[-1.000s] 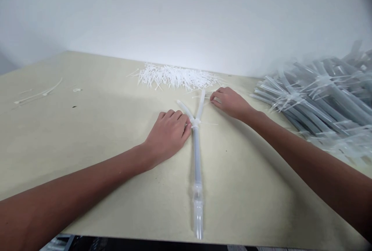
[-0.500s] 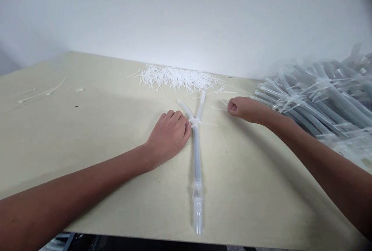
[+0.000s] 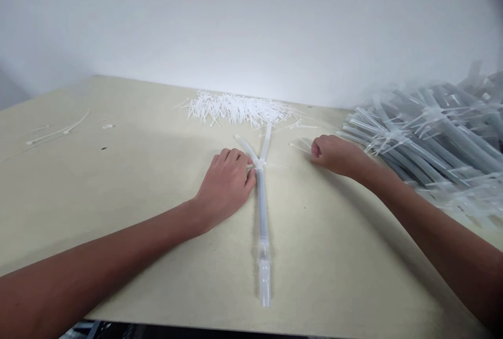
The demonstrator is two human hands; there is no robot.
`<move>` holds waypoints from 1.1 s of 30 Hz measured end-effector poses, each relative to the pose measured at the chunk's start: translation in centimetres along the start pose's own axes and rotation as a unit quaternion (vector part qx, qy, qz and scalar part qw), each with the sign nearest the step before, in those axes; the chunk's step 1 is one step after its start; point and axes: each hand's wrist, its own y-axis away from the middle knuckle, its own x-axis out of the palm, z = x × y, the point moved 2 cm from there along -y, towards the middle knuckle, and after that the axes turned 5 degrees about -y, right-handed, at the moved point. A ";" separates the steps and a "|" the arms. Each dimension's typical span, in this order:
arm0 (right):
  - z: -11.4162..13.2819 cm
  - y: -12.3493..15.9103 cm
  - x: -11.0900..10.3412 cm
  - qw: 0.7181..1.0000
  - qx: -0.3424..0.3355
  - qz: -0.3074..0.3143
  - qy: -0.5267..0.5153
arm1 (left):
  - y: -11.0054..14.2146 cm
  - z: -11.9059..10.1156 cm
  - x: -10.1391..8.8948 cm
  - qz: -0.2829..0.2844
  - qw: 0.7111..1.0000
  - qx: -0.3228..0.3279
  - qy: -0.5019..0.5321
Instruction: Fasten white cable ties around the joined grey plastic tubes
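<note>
No readable text, labels or numbers show anywhere

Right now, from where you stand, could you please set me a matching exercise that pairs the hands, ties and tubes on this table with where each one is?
Things:
1. Left hand
2. Right hand
3. Pile of cable ties
4. Bundled tubes

Places:
A. Heaped at the right end of the table
B. On the junction of the forked tube
C. Along the far edge, beyond the fork
D. Curled on the table, beside a loose tie

Pairs: 1-B, 2-D, 3-C, 4-A
</note>
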 end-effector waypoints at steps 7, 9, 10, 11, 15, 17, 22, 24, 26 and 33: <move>-0.5 0.7 -0.7 0.992 0.030 -0.109 -0.054 | -0.2 -0.2 -1.0 -0.050 0.997 0.009 0.053; -0.5 1.0 -1.3 0.986 0.048 -0.133 -0.083 | -0.2 -0.2 -1.1 -0.061 0.996 0.016 0.065; -0.4 1.2 -1.6 0.984 0.051 -0.144 -0.090 | -0.2 -0.1 -1.2 -0.066 0.995 0.019 0.070; -0.3 1.3 -1.8 0.982 0.049 -0.154 -0.094 | -0.2 -0.1 -1.1 -0.069 0.995 0.022 0.074; 0.1 1.3 -2.0 0.980 0.026 -0.170 -0.099 | -0.1 -0.1 -0.9 -0.062 0.994 0.021 0.086; -0.1 1.0 -1.4 0.981 0.020 -0.163 -0.099 | -0.1 -0.1 -0.8 -0.053 0.994 0.014 0.090; -1.1 0.5 0.9 0.984 0.006 -0.138 -0.113 | -0.3 0.0 -0.7 -0.032 0.994 0.007 0.106; -1.2 0.6 1.3 0.985 -0.004 -0.135 -0.112 | -0.3 0.0 -0.6 -0.021 0.994 0.005 0.110; -1.2 0.7 1.6 0.985 -0.011 -0.134 -0.107 | -0.3 0.0 -0.6 -0.013 0.994 0.002 0.112; -1.4 1.2 0.9 0.977 0.003 -0.210 -0.023 | -0.2 -0.1 -0.4 -0.005 0.994 0.006 0.112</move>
